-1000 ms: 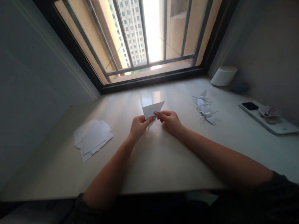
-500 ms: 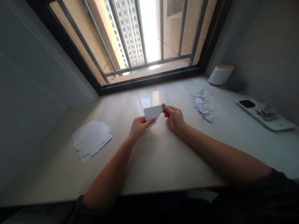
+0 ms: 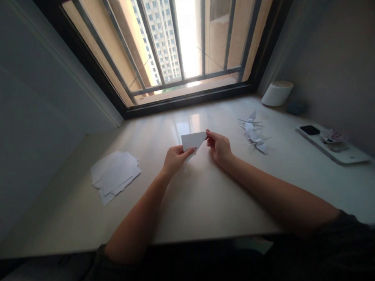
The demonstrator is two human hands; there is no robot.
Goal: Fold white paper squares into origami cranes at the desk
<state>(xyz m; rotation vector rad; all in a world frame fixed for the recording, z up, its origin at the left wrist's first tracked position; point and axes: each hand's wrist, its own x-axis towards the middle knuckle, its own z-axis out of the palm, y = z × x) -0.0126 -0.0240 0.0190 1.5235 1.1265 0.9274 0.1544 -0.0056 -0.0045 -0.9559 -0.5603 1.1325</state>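
A folded white paper triangle (image 3: 192, 141) is held up a little above the pale table (image 3: 197, 199), near its middle. My left hand (image 3: 174, 158) pinches the paper's lower left corner between thumb and fingers. My right hand (image 3: 219, 146) pinches the paper's right tip, fingers curled. Both forearms reach in from the near edge.
A loose stack of white paper sheets (image 3: 113, 174) lies to the left. Several folded paper cranes (image 3: 253, 132) sit to the right. Farther right are a phone on a white slab (image 3: 334, 146), a white cylinder (image 3: 277, 93) and a barred window (image 3: 181, 43) at the back.
My right hand slid from beside the left hand out along the paper to its right tip. The paper tilted flatter. The camera shifted slightly.
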